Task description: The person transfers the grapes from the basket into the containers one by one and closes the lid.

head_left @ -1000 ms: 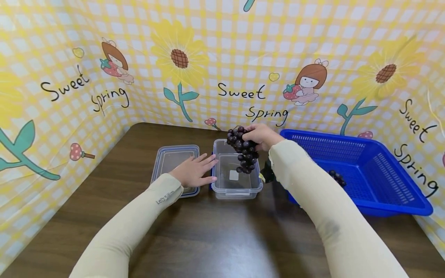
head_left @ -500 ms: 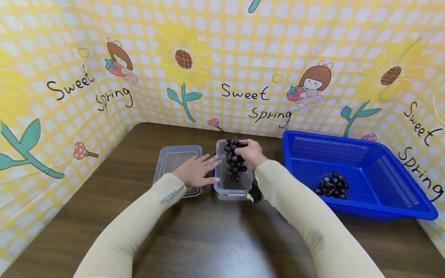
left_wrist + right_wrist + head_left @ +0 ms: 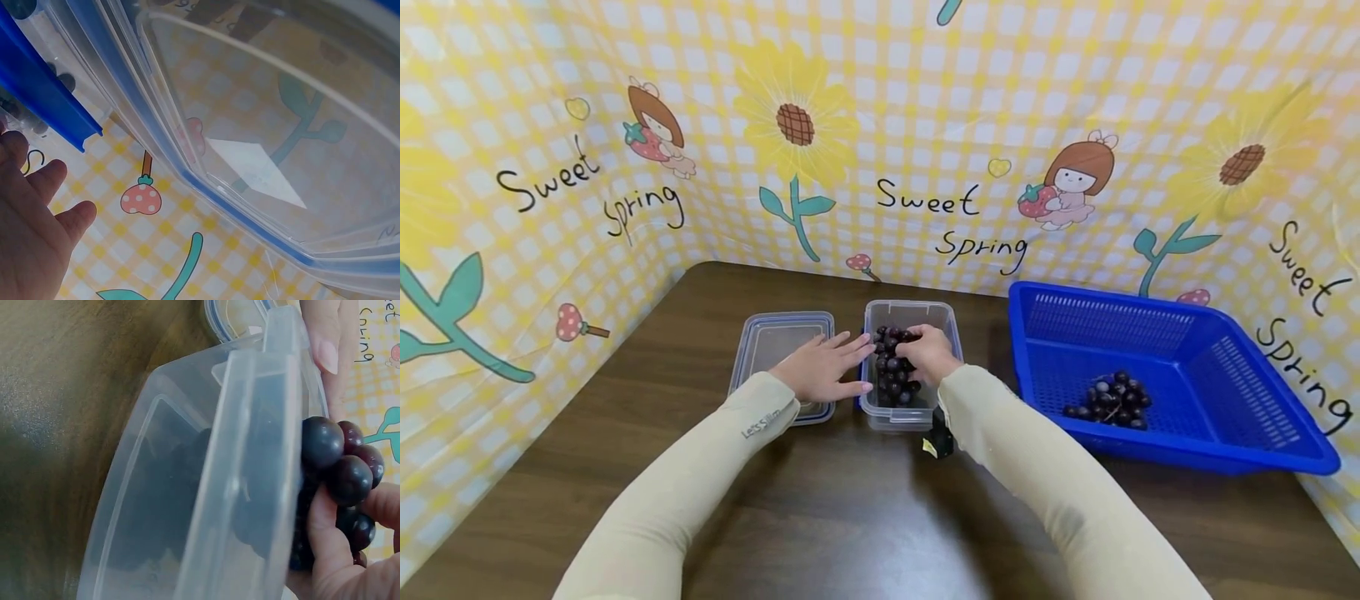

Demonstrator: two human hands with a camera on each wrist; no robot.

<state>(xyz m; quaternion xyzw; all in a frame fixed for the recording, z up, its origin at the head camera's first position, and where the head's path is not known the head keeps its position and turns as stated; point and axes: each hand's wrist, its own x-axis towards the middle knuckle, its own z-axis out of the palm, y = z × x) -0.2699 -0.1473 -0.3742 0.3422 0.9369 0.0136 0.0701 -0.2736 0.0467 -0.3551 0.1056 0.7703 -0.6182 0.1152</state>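
My right hand point(image 3: 931, 353) reaches into a clear plastic food container point(image 3: 907, 422) and grips a bunch of dark grapes point(image 3: 893, 367). The bunch lies lengthwise within the container's walls. In the right wrist view, the thumb point(image 3: 330, 540) presses against the grapes point(image 3: 349, 479), which show beyond the rim. My left hand point(image 3: 822, 370) has its fingers spread, with fingertips right at the container's left rim. Beneath that hand is another clear plastic box point(image 3: 747, 354) with a blue seal around its edge, partly hidden by the palm; its blue seal point(image 3: 215, 203) fills much of the left wrist view.
To the right stands a blue perforated basket point(image 3: 1213, 321) with more dark grapes point(image 3: 1116, 402) at its near left. A small black device point(image 3: 937, 438) sits below the right wrist. The brown wooden table point(image 3: 827, 517) backs onto a yellow checked cloth point(image 3: 910, 100).
My right hand has carried the grape bunch left and then down into the container. As the arm moved away, the grapes in the basket came into fuller view. The left hand stays put.
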